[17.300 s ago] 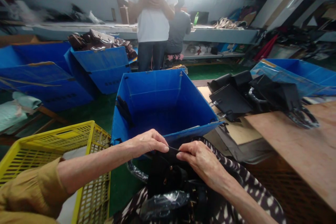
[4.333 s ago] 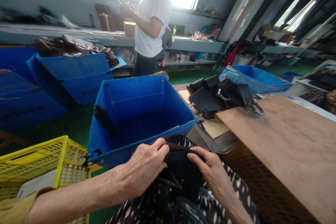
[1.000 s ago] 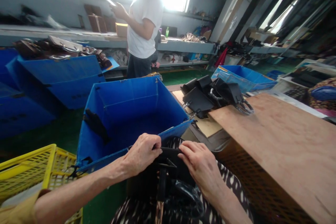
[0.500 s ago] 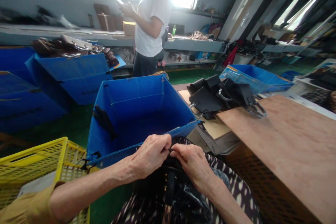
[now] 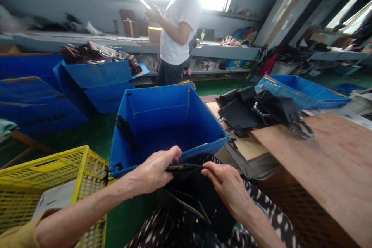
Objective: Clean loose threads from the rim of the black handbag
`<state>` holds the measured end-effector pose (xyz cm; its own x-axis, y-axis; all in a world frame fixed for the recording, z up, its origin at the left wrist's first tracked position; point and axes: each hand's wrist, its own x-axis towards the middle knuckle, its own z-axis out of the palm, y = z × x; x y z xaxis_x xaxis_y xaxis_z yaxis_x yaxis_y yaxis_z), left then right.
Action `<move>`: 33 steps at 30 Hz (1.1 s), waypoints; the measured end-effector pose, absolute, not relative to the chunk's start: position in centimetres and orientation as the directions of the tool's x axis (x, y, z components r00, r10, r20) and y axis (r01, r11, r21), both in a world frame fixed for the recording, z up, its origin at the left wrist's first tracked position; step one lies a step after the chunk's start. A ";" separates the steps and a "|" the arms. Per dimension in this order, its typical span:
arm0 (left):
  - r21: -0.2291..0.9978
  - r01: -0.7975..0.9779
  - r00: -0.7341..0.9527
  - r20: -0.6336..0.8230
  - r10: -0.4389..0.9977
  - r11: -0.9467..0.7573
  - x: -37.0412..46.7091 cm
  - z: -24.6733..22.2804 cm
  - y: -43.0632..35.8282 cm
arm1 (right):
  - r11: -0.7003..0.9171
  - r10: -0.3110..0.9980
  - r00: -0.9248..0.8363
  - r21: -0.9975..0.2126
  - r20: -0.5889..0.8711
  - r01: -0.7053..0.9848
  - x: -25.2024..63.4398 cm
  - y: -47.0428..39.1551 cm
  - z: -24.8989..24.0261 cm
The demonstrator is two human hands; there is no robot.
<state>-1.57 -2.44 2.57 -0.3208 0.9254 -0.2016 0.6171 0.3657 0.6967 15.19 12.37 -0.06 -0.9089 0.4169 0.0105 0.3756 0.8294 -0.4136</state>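
Left hand [image 5: 152, 170] and right hand [image 5: 225, 182] pinching black bag [image 5: 188, 193] (apparently its top edge), blue bin [image 5: 171, 120] beyond

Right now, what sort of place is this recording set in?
Probably a handbag workshop: black bags piled on a wooden table, blue bins on the floor, and both hands, left and right, gripping a black bag.

A single head-worn camera looks forward and down from the seated person's own eye level. The lap fills the bottom centre, close to the lens, with the left hand [image 5: 151, 170] and right hand [image 5: 226, 186] just above it. The blue bin [image 5: 171, 124] sits mid-frame; benches and windows stretch across the top, far off. No second view overlaps.
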 end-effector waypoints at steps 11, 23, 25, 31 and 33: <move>0.829 0.509 -0.055 -0.239 0.969 0.233 -5.3 2.5 -2.7 | 0.813 0.426 -0.904 -0.448 0.025 0.371 15.1 12.7 -0.1; 0.287 0.939 0.218 -0.078 0.973 -0.187 -6.0 3.4 -2.2 | 0.871 0.425 -0.900 -0.313 0.096 0.378 14.6 11.0 0.3; 0.235 0.954 0.220 -0.128 0.967 -0.186 -7.0 3.7 -1.3 | 0.895 0.420 -0.897 -0.227 0.138 0.384 14.0 9.0 1.3; 0.350 0.922 -0.082 -0.237 0.968 0.164 -7.1 4.4 3.0 | 0.908 0.387 -0.895 0.074 0.223 0.412 12.5 3.0 4.7; 0.377 0.892 -0.188 -0.189 0.964 0.248 -5.6 3.6 3.3 | 0.904 0.395 -0.886 0.069 0.243 0.422 13.5 3.4 4.7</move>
